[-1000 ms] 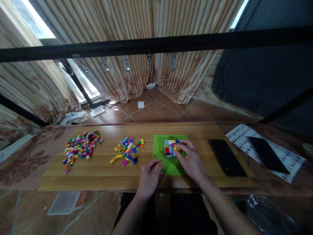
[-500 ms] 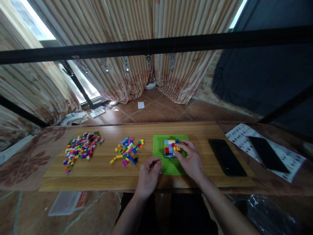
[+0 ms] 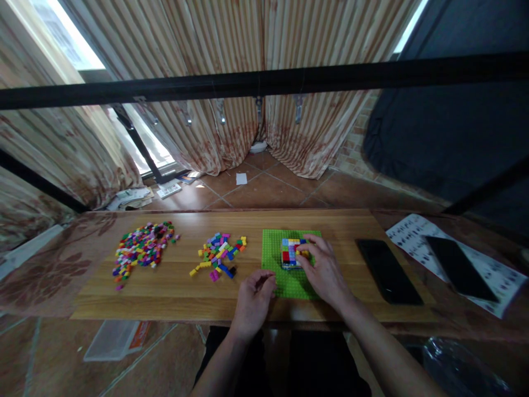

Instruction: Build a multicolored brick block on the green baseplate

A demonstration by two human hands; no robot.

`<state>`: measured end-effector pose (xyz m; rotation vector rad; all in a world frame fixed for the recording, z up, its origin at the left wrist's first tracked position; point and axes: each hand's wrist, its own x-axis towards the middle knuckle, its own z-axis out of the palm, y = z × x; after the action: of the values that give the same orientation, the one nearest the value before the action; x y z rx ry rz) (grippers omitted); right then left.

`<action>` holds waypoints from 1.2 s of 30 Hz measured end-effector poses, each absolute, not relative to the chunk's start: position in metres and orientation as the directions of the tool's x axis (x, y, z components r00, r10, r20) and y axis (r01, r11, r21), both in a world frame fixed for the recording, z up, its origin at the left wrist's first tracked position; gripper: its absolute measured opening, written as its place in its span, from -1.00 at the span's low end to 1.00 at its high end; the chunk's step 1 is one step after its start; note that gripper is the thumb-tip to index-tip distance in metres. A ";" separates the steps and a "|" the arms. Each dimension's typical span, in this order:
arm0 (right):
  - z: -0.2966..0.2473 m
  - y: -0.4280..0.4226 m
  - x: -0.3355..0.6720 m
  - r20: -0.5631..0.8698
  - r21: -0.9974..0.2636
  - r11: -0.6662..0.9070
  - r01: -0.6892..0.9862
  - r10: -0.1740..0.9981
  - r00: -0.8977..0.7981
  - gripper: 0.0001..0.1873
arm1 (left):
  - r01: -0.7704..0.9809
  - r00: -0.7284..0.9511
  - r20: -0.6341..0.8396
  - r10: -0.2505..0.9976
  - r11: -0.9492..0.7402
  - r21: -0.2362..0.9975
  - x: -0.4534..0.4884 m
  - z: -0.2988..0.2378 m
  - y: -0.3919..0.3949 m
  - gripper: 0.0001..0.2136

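Observation:
A small block of toy bricks [image 3: 291, 257] in several colours stands on a green baseplate [image 3: 270, 242]. My right hand [image 3: 324, 268] reaches over its right side, thumb and fingers closed around a yellow brick [image 3: 305, 253] on top. The fingers hide part of the block's right side. By the baseplate's lower left edge, my left hand [image 3: 255, 298] rests with its fingers curled and the thumb against them. Whatever it may hold is hidden. Left of it lies a loose group of bricks [image 3: 220, 252].
A larger heap of small bricks [image 3: 142, 248] covers the left of the wooden board [image 3: 182, 303]. To the right lie a black phone-like slab [image 3: 388, 270], a printed sheet [image 3: 409, 229] and another dark slab [image 3: 460, 267]. A black bar [image 3: 231, 84] crosses beyond the board.
The whole view has shifted slightly. My right fingers have drawn closer together over the yellow brick. My left hand stays curled in nearly the same place.

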<state>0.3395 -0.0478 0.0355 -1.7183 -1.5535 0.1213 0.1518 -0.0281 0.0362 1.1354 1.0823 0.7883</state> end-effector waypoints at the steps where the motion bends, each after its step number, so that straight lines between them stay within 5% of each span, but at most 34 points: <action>1: 0.037 -0.045 0.339 0.426 -0.605 0.079 0.792 0.872 0.239 -0.84 | 0.027 0.312 -0.258 0.914 0.263 0.964 0.151 0.036 -0.028 -0.80; 25: 0.030 -0.031 0.336 0.436 -0.597 0.056 0.800 0.860 0.265 -0.83 | -0.001 0.257 -0.226 0.940 0.234 0.972 0.147 0.044 -0.011 -0.75; 36: 0.030 -0.032 0.339 0.431 -0.607 0.052 0.793 0.860 0.274 -0.82 | 0.166 0.326 -0.029 0.945 -0.027 0.986 0.184 0.051 0.034 -0.85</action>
<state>0.3387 -0.0321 0.0299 -1.7347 -1.5173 0.1036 0.1840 0.0337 0.0505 1.4689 1.0754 0.8726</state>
